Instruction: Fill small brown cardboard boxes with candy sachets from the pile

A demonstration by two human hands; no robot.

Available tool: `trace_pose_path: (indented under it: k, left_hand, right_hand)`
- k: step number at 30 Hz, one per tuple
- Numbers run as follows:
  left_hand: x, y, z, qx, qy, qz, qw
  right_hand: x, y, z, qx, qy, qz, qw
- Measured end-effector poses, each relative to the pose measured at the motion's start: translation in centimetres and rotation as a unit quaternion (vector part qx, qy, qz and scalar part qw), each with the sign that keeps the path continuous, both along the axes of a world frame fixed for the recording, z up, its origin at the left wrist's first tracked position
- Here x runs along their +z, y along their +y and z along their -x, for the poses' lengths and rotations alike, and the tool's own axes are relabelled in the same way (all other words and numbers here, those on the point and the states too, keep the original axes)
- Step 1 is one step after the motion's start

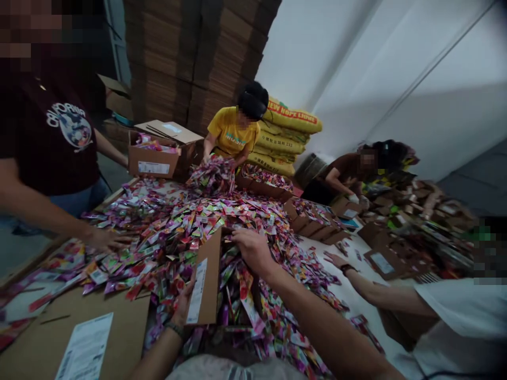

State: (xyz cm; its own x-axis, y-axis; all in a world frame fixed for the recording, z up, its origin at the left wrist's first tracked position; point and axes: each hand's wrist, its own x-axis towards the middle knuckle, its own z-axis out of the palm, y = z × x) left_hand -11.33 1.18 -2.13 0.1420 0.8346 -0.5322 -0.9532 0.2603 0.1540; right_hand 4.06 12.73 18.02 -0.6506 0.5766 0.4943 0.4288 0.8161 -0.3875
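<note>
A cardboard box (209, 282) with a white label on its side is tilted in front of me, packed with small colourful packets (243, 295). My left hand (185, 303) grips its left side from below, the fingers partly hidden behind the label side. At the box's far edge, my right hand (252, 250) has its fingers curled over the rim; part of the fingertips is hidden. Beneath and around the box lies a large heap of loose purple, pink and green packets (222, 211).
A flat labelled carton (130, 327) lies at the front left. One person's hand (109, 240) is in the heap at left; another's hand (336, 259) is at right. A person in yellow (229, 132) gathers packets behind. Filled boxes (309, 221) line the right back.
</note>
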Motion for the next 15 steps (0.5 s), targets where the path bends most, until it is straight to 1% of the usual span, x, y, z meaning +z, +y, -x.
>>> trace_pose_path:
  k: [2, 3, 5, 6, 7, 8, 9, 11, 12, 13, 14, 15]
  left_hand:
    - [0.3, -0.2, -0.2, 0.005, 0.030, 0.005, 1.000]
    - [0.4, -0.2, -0.3, 0.013, 0.039, 0.008, 0.999]
    - [0.7, -0.1, -0.2, 0.038, 0.046, 0.014, 0.998]
    - [0.7, 0.0, -0.1, 0.046, 0.048, 0.014, 0.998]
    - [0.7, 0.2, 0.0, 0.049, 0.049, 0.013, 0.997]
    - [0.6, 0.3, 0.2, 0.047, 0.049, 0.010, 0.998]
    - [0.4, 0.4, 0.3, 0.043, 0.049, 0.007, 0.998]
    - [0.0, 0.5, 0.6, 0.038, 0.048, -0.004, 0.998]
    - [-0.2, 0.6, 0.8, 0.039, 0.049, -0.010, 0.998]
    - [-0.5, 0.6, 0.9, 0.042, 0.051, -0.015, 0.998]
    - [-0.7, 0.6, 1.1, 0.046, 0.054, -0.019, 0.997]
    - [-0.9, 0.6, 1.3, 0.052, 0.057, -0.023, 0.997]
  right_hand:
    - [1.9, 0.4, -0.8, -0.039, 0.055, 0.006, 0.998]
    - [3.1, 0.3, -1.1, -0.059, 0.083, -0.002, 0.995]
    - [5.0, -0.5, -1.7, -0.090, 0.132, -0.043, 0.986]
    - [5.5, -1.3, -2.0, -0.096, 0.146, -0.066, 0.982]
    - [5.6, -2.2, -2.1, -0.095, 0.148, -0.082, 0.981]
    - [5.2, -3.3, -2.2, -0.081, 0.137, -0.089, 0.983]
    - [4.6, -4.4, -2.2, -0.052, 0.107, -0.078, 0.990]
    - [3.2, -6.6, -2.3, 0.037, 0.015, -0.018, 0.999]
    - [2.7, -7.4, -2.5, 0.071, -0.026, 0.021, 0.997]
    - [2.5, -8.1, -2.7, 0.088, -0.053, 0.057, 0.993]
    - [2.6, -8.5, -2.8, 0.085, -0.066, 0.083, 0.991]
    - [2.9, -8.7, -3.0, 0.064, -0.072, 0.092, 0.991]
